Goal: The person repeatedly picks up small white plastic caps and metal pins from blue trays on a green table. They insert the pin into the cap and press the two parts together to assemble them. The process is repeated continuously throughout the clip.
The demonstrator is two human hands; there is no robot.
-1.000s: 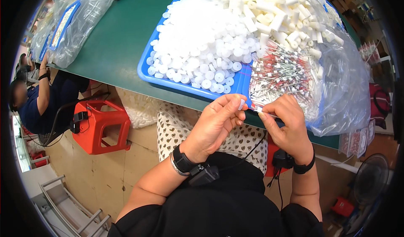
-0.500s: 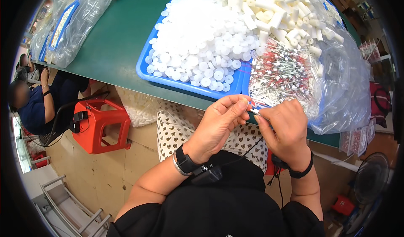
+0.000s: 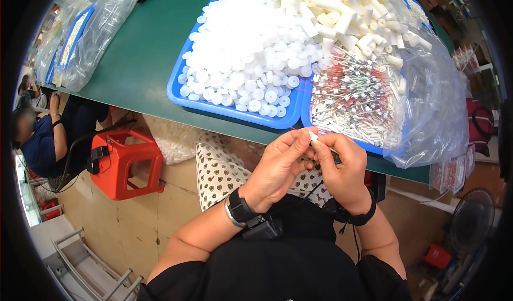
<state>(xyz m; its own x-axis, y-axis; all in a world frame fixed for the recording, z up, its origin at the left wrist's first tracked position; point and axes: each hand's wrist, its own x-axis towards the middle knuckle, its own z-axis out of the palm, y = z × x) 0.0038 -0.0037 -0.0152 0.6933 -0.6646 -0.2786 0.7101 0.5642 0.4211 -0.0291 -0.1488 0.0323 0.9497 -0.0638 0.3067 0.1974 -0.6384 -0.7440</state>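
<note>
My left hand (image 3: 283, 167) and my right hand (image 3: 344, 170) meet fingertip to fingertip just in front of the table's near edge. Thumb and forefinger of each pinch at a small white piece (image 3: 313, 136), mostly covered by the fingers. A thin reddish wire end seems to stick out beside the left fingertips. Beyond the hands, a blue tray (image 3: 306, 108) holds a heap of thin leads with red, white and green parts (image 3: 355, 92). To its left, another blue tray (image 3: 179, 99) is piled with translucent white discs (image 3: 251, 60).
Cream foam-like tubes (image 3: 342, 17) are heaped behind the leads, with clear plastic bagging (image 3: 433, 114) at the right. A red stool (image 3: 125, 162) stands on the floor at left, near a seated person (image 3: 45, 140). A fan (image 3: 471, 221) stands at lower right.
My right hand has moved left and in against the left fingertips, so the gap between the hands has closed. The white piece is now between both pinches. The view has shifted slightly.
</note>
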